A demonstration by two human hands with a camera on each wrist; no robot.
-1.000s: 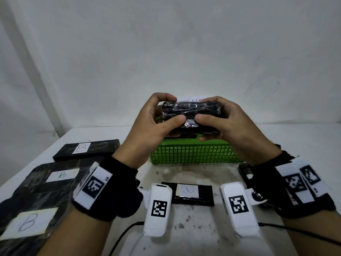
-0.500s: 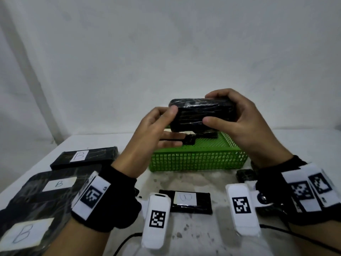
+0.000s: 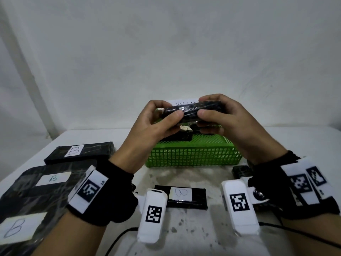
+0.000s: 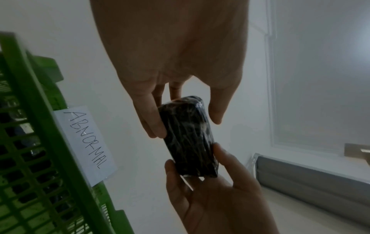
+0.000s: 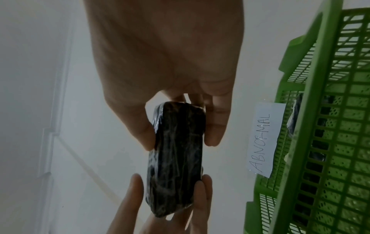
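1. A person's left hand [image 3: 149, 126] and right hand [image 3: 230, 122] hold a film-wrapped black block [image 3: 191, 112] between them, lifted clear of the table [image 3: 203, 177].
2. The left hand grips the block's left end, thumb on the near face and fingers curled behind. The right hand grips the right end the same way.
3. The block lies lengthwise in the air over the green basket [image 3: 193, 156], not touching it. The basket stands at the middle of the table's far edge, by the wall.
4. A paper label [image 4: 86, 142] reading "ABNORMAL" sits on the basket's far side.
5. Black packs marked "B" lie on the table: a small pack [image 3: 180, 196] near the front edge, a long pack [image 3: 79, 152] toward the left edge, and larger packs [image 3: 36, 191] at the near left corner.
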